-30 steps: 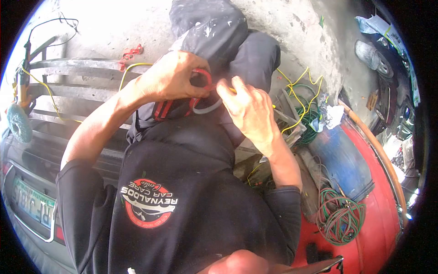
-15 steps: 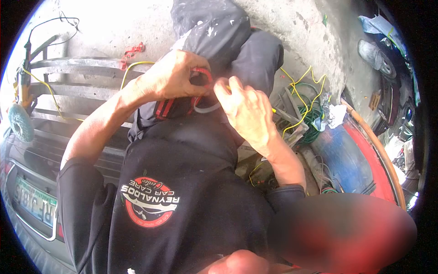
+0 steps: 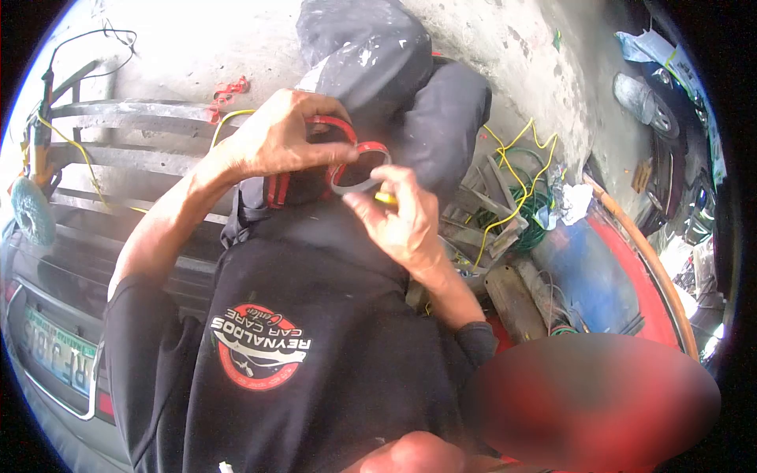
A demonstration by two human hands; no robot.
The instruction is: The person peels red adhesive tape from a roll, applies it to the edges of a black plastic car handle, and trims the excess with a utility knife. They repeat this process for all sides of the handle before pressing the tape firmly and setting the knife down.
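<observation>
My left hand (image 3: 288, 138) pinches a curled strip of tape (image 3: 373, 147), red on one face and pale grey on the other. The strip hangs in loops between my two hands, above my lap. My right hand (image 3: 406, 221) has its fingers closed at the strip's lower right loop. A small yellow thing (image 3: 385, 195) shows between the fingers of that hand; its kind is hidden. Behind the strip are my dark trousers (image 3: 449, 110), spotted with white.
To the left are a slatted bench (image 3: 118, 110), a polisher with a fluffy pad (image 3: 33, 209) and a car's rear (image 3: 47, 394). Red curled scraps (image 3: 229, 91) lie beyond the bench. At right are a yellow cord (image 3: 520, 197), a green hose (image 3: 528, 225) and a blue-and-red container (image 3: 591, 268).
My right hand has moved left and down, closer to my body. My left hand has shifted slightly left. More of the looped tape strip now shows between them.
</observation>
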